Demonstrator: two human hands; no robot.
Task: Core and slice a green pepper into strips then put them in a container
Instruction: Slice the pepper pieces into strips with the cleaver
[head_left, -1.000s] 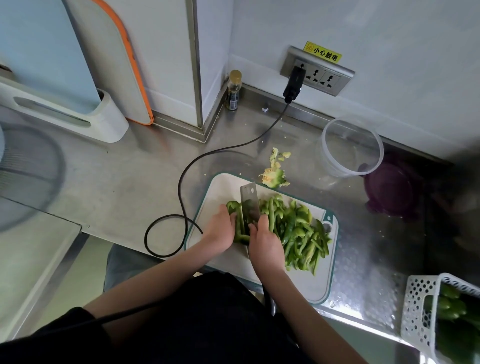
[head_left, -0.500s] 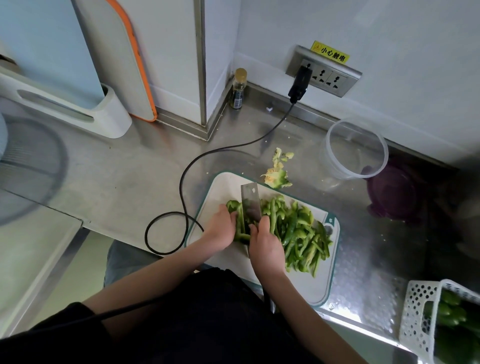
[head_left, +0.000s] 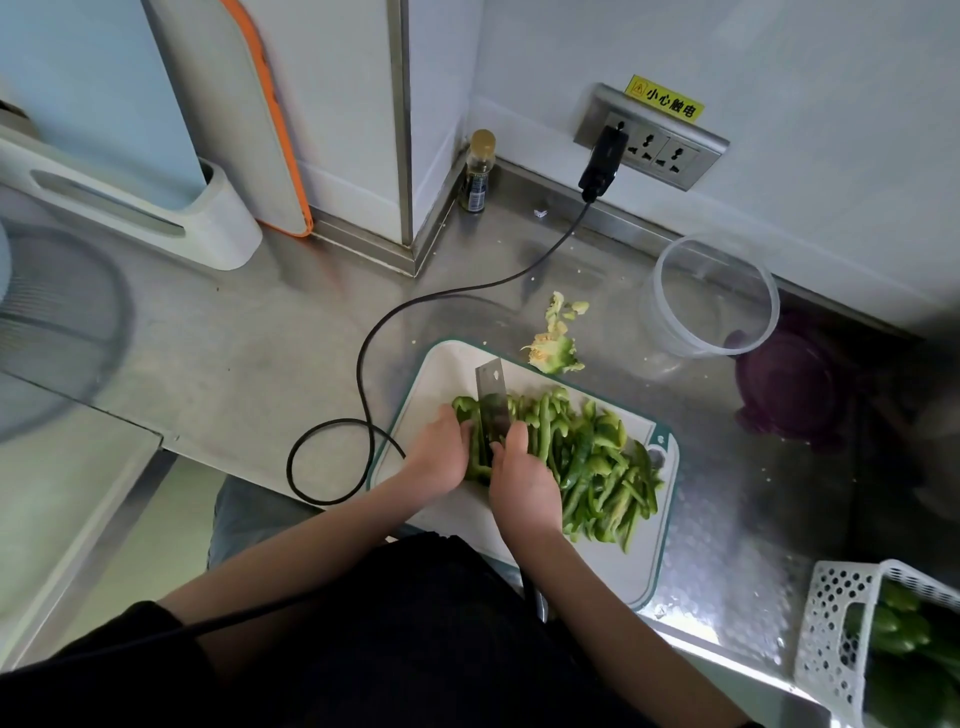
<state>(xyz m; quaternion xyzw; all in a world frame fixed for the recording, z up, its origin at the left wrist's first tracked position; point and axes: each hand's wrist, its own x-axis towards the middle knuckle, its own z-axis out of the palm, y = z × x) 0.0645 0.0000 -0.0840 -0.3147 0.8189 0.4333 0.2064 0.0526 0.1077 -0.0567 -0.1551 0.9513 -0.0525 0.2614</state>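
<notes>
A stainless steel counter (head_left: 218, 364) runs into a white-walled corner, with a wall socket (head_left: 652, 148) on the far right and a black cable (head_left: 415, 306) looping down from it. Near the middle lies a white cutting board (head_left: 452, 364) with a teal rim. The left hand (head_left: 441, 457) curls over an uncut piece of green pepper (head_left: 470, 415), holding it down. The right hand (head_left: 524, 483) grips the cleaver (head_left: 492, 400), whose blade stands in the pepper just beside the left fingers. Cut pepper strips (head_left: 597, 467) are heaped to the right on the board. The pepper core (head_left: 556, 348) lies just beyond the board's far edge. A clear round container (head_left: 670, 306) stands far right, a purple lid (head_left: 789, 389) beside it. A white basket (head_left: 831, 623) of green peppers sits at the near right.
</notes>
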